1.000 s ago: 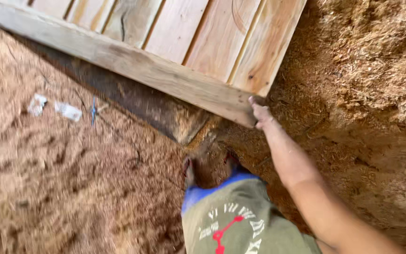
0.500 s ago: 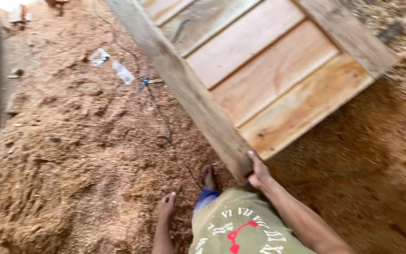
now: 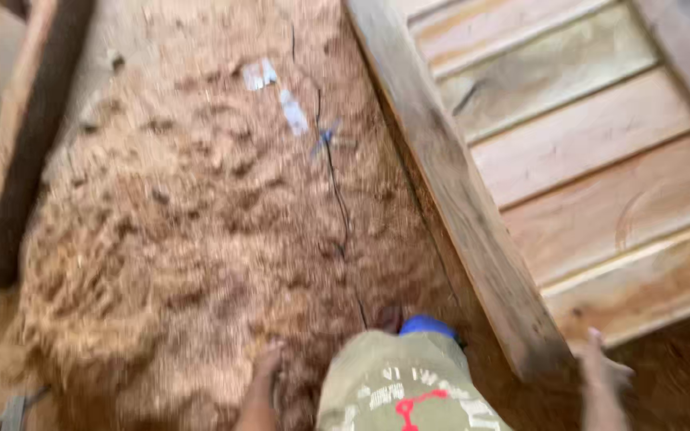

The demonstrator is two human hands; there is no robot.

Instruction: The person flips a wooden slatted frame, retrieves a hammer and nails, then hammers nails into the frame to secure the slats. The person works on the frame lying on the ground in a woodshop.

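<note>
Wooden slatted panel [image 3: 600, 168] lies on the sawdust floor [image 3: 185, 239], its heavy beam edge just beside the open, empty right hand [image 3: 604, 371]; left hand [image 3: 269, 359] hangs loose, ungripping; panel appears released

Sawdust-covered floor [image 3: 177, 239], daylit, blurred

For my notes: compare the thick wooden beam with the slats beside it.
The thick wooden beam is dark, weathered and runs diagonally down toward the right hand; the slats are paler and lie crosswise to it. The beam is one heavy piece; the slats are several flat boards side by side. Both are rough wood above sawdust.
</note>
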